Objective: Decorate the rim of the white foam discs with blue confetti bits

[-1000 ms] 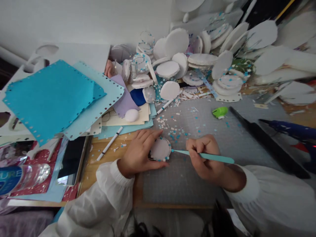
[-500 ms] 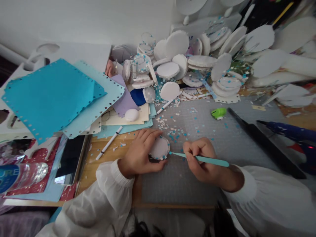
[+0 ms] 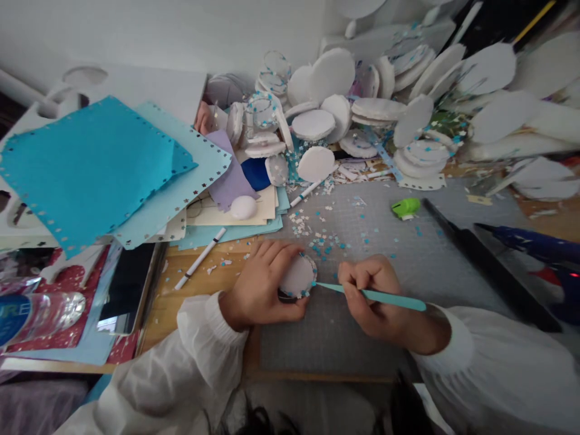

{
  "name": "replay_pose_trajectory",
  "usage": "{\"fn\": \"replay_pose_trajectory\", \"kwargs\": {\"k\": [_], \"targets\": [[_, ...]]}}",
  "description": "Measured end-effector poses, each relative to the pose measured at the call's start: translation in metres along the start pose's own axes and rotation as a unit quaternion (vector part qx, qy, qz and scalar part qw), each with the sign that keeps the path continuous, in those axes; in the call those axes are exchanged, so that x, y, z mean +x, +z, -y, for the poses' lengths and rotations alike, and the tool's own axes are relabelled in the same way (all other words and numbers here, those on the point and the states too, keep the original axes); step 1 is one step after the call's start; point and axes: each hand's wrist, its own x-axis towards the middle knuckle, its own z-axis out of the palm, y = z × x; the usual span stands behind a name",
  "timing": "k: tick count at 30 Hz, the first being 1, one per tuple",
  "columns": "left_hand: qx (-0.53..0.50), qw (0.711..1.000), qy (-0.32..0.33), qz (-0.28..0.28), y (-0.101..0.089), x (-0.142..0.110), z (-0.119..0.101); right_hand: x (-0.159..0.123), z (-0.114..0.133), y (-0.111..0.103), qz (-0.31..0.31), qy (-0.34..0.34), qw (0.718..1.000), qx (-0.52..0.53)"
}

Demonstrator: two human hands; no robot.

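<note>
My left hand (image 3: pixel 265 284) curls around a small white disc (image 3: pixel 296 277), gripping it between thumb and fingers. Tiny blue and white confetti pieces line the disc's rim, and part of the disc is hidden under my fingers. In my right hand (image 3: pixel 371 296) are turquoise tweezers (image 3: pixel 394 299), held like a pen. Their tip touches the right edge of the disc, at a blue piece. Loose star-shaped confetti (image 3: pixel 324 244) lies scattered on the grey cutting mat (image 3: pixel 326 344) just beyond both hands.
White discs (image 3: pixel 315 124) are heaped at the back. Blue punched paper sheets (image 3: pixel 95 169) and a phone (image 3: pixel 129 287) lie left, with a bottle (image 3: pixel 40 314). A green punch (image 3: pixel 406 208), a long black tool (image 3: pixel 489 266) and a glue gun (image 3: pixel 534 241) lie right.
The tweezers' tip has met the disc's edge with the blue piece. Both hands keep their grips. The whole view has shifted slightly.
</note>
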Motion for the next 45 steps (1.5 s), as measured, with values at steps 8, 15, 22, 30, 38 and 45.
{"fn": "replay_pose_trajectory", "kwargs": {"k": [8,15,22,30,38,45], "targets": [[-0.001,1.0,-0.003,-0.015,-0.0002,0.0005,-0.0006,-0.0009,-0.0015,0.0014,0.012,0.01,1.0,0.013],[-0.005,1.0,-0.014,-0.016,0.0005,0.0004,-0.0001,-0.0018,-0.0029,0.0017,0.016,-0.001,1.0,0.009],[-0.005,1.0,-0.014,-0.016,0.0006,0.001,0.0004,-0.0023,-0.0034,0.0011,0.028,0.005,1.0,-0.011],[-0.016,1.0,-0.015,-0.008,-0.0007,0.0011,0.0015,0.0003,-0.0019,0.0007,0.024,0.003,0.999,-0.029],[-0.027,1.0,0.0,0.004,-0.0021,0.0005,0.0046,-0.0011,-0.0041,-0.0006,0.02,0.01,0.999,-0.033],[-0.045,0.999,-0.011,-0.006,-0.0034,-0.001,0.0032,-0.0058,-0.006,-0.0059,0.007,0.089,0.996,0.001]]}}
